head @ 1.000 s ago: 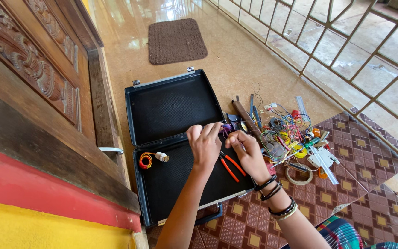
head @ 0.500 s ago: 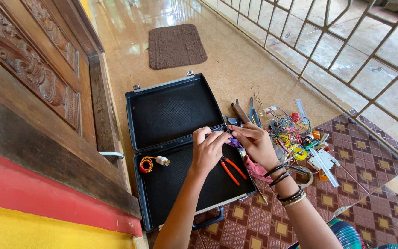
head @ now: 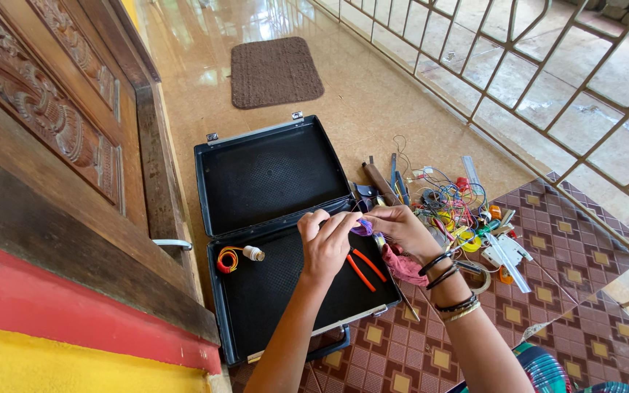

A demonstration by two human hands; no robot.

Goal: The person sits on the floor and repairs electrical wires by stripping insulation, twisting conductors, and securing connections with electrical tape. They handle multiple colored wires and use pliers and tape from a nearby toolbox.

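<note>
A small purple object (head: 362, 227) is pinched between the fingertips of the left hand (head: 327, 244) and the right hand (head: 400, 228), both closed on it above the near half of an open black case (head: 271, 175); what kind of object it is cannot be told. Dark bangles (head: 447, 282) are worn on the right wrist. Just under the hands, at about 6 o'clock from the purple object, orange-handled pliers (head: 365, 266) are seen lying on the case's foam lining, and a pink cloth (head: 402, 266) is draped over the case's right edge. At 9 o'clock from the hands, a coil of orange and yellow wire with a white fitting (head: 236, 257) rests on the lining (well apart from the fingers). At 2 o'clock, a tangle of coloured wires and small tools (head: 451, 204) is spread across the floor. Farther off, at 12 o'clock, a brown doormat (head: 274, 70) is laid on the tiles.
</note>
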